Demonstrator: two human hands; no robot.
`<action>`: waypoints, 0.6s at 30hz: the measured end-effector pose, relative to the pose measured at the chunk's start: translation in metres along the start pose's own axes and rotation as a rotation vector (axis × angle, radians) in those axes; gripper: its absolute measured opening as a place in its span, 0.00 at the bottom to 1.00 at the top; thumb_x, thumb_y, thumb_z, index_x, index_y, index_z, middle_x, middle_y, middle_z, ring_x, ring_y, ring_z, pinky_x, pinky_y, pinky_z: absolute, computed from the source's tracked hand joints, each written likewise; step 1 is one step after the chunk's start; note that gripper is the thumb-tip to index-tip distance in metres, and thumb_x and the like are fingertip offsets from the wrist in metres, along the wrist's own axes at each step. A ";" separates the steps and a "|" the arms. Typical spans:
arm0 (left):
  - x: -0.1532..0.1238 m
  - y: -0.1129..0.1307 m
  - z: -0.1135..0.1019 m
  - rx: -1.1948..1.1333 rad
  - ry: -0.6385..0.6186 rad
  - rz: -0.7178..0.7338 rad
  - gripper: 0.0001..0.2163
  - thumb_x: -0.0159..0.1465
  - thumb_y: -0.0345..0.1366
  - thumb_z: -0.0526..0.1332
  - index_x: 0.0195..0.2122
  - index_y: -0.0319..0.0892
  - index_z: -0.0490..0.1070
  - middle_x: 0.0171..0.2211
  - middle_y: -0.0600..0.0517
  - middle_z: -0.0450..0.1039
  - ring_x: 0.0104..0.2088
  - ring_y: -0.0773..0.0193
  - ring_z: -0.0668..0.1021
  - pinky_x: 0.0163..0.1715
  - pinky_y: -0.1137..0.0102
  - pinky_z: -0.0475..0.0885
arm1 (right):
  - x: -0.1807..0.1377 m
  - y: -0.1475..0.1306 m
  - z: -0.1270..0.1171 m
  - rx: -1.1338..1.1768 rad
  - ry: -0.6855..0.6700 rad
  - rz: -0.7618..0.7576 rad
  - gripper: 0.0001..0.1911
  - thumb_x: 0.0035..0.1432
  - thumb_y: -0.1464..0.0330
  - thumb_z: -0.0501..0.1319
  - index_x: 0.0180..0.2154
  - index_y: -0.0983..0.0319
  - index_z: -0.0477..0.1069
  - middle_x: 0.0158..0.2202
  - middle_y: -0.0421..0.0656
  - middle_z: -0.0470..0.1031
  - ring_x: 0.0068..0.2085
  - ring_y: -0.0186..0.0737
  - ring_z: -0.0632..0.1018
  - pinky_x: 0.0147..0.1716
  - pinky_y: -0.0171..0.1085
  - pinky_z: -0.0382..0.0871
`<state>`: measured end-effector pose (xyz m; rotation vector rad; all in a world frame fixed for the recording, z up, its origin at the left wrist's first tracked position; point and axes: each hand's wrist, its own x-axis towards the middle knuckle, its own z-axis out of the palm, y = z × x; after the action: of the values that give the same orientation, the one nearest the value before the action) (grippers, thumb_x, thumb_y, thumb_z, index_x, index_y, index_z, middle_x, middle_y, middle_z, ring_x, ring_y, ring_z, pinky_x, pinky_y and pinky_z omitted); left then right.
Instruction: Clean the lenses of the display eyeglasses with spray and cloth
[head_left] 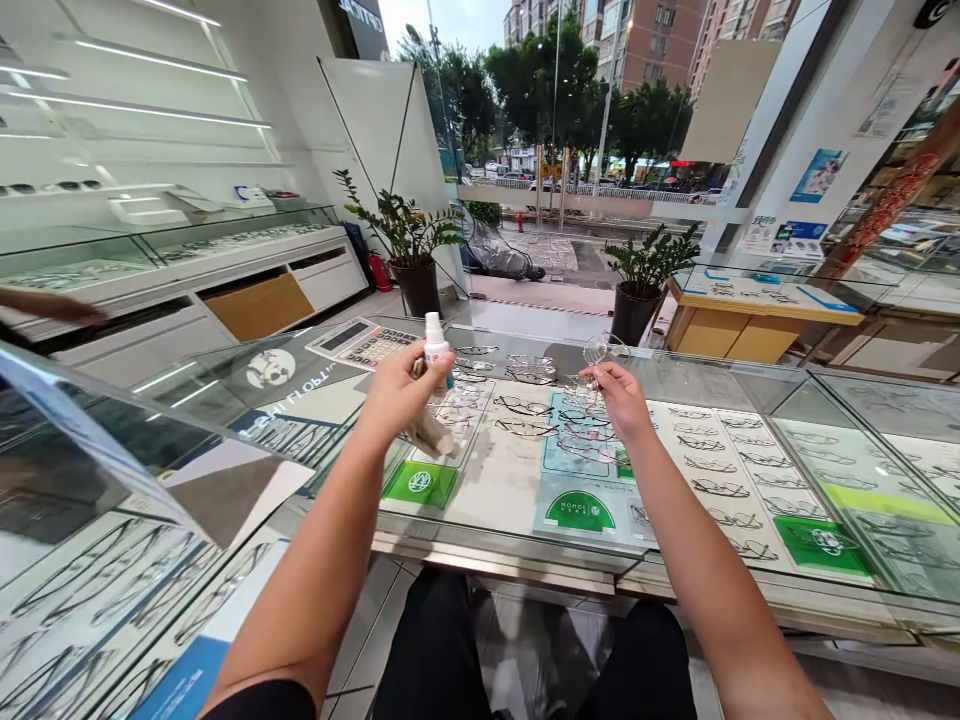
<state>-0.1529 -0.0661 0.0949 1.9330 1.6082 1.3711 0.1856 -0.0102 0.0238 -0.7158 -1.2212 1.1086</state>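
My left hand [396, 388] is wrapped round a small white spray bottle [435, 336], held upright with its nozzle at the top. A beige cloth [430, 436] hangs below the same hand, apparently held with the bottle. Between the fingertips of my right hand [622, 398] is a pair of thin-rimmed eyeglasses [604, 347], raised above the glass counter. The lenses look clear, and the part under my fingers is hidden. Several rows of eyeglasses [525, 405] show beneath both hands, in or on the showcase.
A large calculator [364, 343] lies at the counter's far left. Another glass case [112, 580] stands close on my left, near another person's hand [52, 305]. Potted plants [411, 240] [649, 265] stand beyond the counter, before the shop's glass front.
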 end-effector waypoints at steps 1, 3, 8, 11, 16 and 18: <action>0.001 -0.005 -0.012 0.084 -0.005 -0.024 0.19 0.68 0.55 0.62 0.41 0.42 0.77 0.29 0.52 0.76 0.29 0.61 0.74 0.32 0.69 0.65 | 0.000 0.000 0.000 -0.001 0.000 0.003 0.08 0.58 0.57 0.72 0.33 0.54 0.82 0.38 0.41 0.85 0.40 0.42 0.76 0.42 0.41 0.66; 0.003 -0.016 -0.032 0.264 -0.013 -0.085 0.19 0.66 0.55 0.62 0.43 0.44 0.78 0.32 0.51 0.79 0.31 0.59 0.74 0.33 0.68 0.64 | -0.001 0.000 0.001 -0.003 -0.003 0.011 0.09 0.57 0.57 0.73 0.33 0.54 0.83 0.38 0.41 0.85 0.40 0.43 0.76 0.43 0.41 0.66; 0.014 -0.054 -0.051 0.583 -0.059 -0.237 0.22 0.63 0.56 0.63 0.48 0.45 0.77 0.40 0.47 0.81 0.39 0.51 0.78 0.35 0.67 0.65 | -0.001 0.001 0.001 -0.002 -0.028 0.015 0.09 0.57 0.56 0.73 0.33 0.53 0.83 0.37 0.41 0.85 0.40 0.43 0.76 0.42 0.41 0.67; 0.022 -0.089 -0.045 0.669 -0.126 -0.314 0.22 0.62 0.55 0.63 0.48 0.44 0.76 0.43 0.44 0.81 0.43 0.47 0.80 0.37 0.65 0.66 | -0.001 0.001 0.001 -0.016 -0.028 0.010 0.09 0.58 0.56 0.72 0.34 0.54 0.83 0.37 0.41 0.85 0.40 0.43 0.76 0.42 0.41 0.67; 0.029 -0.141 -0.032 0.690 -0.144 -0.358 0.21 0.62 0.54 0.64 0.47 0.43 0.74 0.48 0.41 0.82 0.48 0.44 0.81 0.39 0.65 0.68 | -0.002 0.001 0.002 -0.040 -0.031 0.003 0.09 0.58 0.57 0.72 0.33 0.54 0.82 0.37 0.41 0.84 0.39 0.43 0.75 0.42 0.41 0.66; 0.030 -0.152 -0.028 0.693 -0.155 -0.375 0.21 0.63 0.53 0.64 0.47 0.42 0.74 0.49 0.39 0.82 0.48 0.44 0.81 0.39 0.65 0.67 | -0.002 0.001 0.002 -0.049 -0.030 -0.003 0.09 0.58 0.57 0.71 0.33 0.54 0.82 0.37 0.41 0.85 0.40 0.43 0.75 0.43 0.41 0.66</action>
<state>-0.2704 0.0025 0.0151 1.8379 2.4146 0.5335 0.1835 -0.0124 0.0230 -0.7362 -1.2782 1.0932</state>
